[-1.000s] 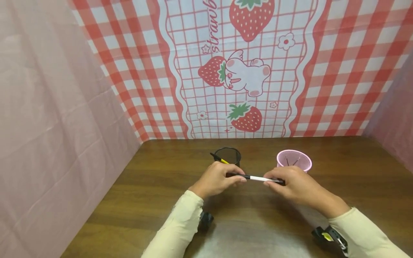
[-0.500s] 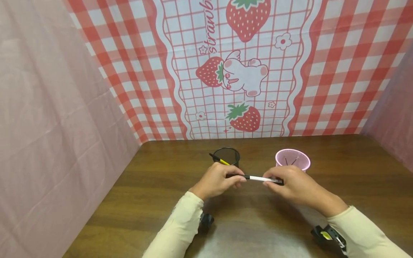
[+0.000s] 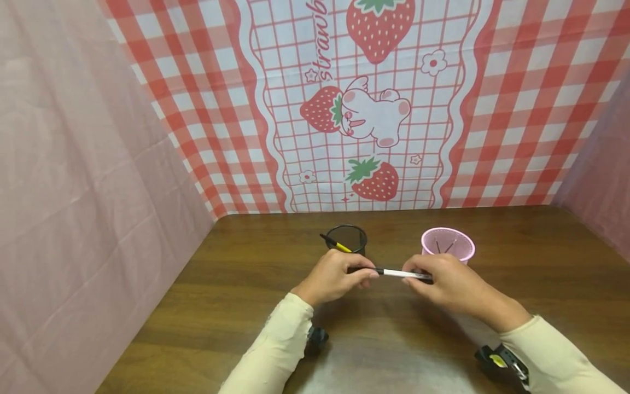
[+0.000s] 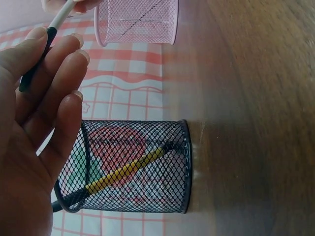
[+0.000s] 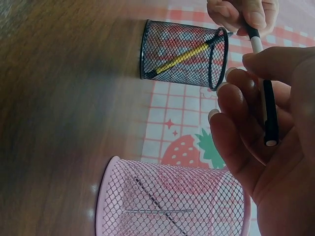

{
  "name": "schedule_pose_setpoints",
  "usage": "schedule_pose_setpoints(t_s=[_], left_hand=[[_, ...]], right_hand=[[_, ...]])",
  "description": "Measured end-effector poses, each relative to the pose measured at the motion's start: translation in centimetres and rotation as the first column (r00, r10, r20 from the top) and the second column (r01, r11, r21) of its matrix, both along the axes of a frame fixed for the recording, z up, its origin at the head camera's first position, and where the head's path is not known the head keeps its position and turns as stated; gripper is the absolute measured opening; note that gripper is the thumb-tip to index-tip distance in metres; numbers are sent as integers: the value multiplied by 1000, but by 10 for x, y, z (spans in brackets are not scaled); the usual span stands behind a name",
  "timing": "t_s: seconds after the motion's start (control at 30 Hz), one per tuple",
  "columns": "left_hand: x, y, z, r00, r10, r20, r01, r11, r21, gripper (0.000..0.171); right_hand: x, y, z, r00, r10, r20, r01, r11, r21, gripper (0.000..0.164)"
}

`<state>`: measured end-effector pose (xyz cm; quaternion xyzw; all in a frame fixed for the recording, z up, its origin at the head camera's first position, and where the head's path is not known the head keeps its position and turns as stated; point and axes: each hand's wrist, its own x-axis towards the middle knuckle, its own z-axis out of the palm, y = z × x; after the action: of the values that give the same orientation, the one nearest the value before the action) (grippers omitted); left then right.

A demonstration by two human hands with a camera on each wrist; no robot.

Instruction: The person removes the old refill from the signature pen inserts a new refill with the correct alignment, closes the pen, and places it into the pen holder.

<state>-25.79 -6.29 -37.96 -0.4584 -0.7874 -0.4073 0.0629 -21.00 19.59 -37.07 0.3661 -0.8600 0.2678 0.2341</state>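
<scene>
A slim pen point(image 3: 397, 273), white in the middle and black toward both ends, lies level between my two hands. My left hand point(image 3: 333, 278) pinches its left black part between thumb and fingers, as the left wrist view also shows. At the other end, my right hand point(image 3: 450, 283) pinches it with thumb and forefinger. The right wrist view shows the blunt black end point(image 5: 270, 130) with a pale tip, near the right palm. Both hands hold the pen above the table, in front of two mesh cups.
Behind my left hand stands a black mesh cup point(image 4: 185, 167) with a yellow-and-black pen point(image 4: 125, 169) leaning inside. A pink mesh cup point(image 3: 424, 241) behind my right hand holds two thin dark sticks point(image 5: 160, 210). A patterned cloth point(image 3: 231, 137) hangs beyond the wooden table point(image 3: 246, 246).
</scene>
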Motion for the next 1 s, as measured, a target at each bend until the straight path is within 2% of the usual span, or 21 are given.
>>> schedule_pose_setpoints(t_s=[0.33, 0.63, 0.8, 1.0], left_hand=[[0, 0, 1, 1000, -15, 27, 16, 1000, -24, 14], [1, -3, 3, 999, 17, 46, -14, 998, -65, 15], [2, -3, 3, 1000, 20, 17, -18, 997, -79, 15], [2, -1, 1, 997, 15, -73, -21, 996, -83, 22]], right_hand=[[-2, 2, -3, 1000, 0, -11, 0, 1000, 18, 25], [-1, 1, -2, 1000, 16, -9, -16, 1000, 22, 21], [-1, 1, -2, 1000, 8, -5, -8, 1000, 19, 21], [-1, 2, -3, 1000, 6, 5, -6, 1000, 14, 19]])
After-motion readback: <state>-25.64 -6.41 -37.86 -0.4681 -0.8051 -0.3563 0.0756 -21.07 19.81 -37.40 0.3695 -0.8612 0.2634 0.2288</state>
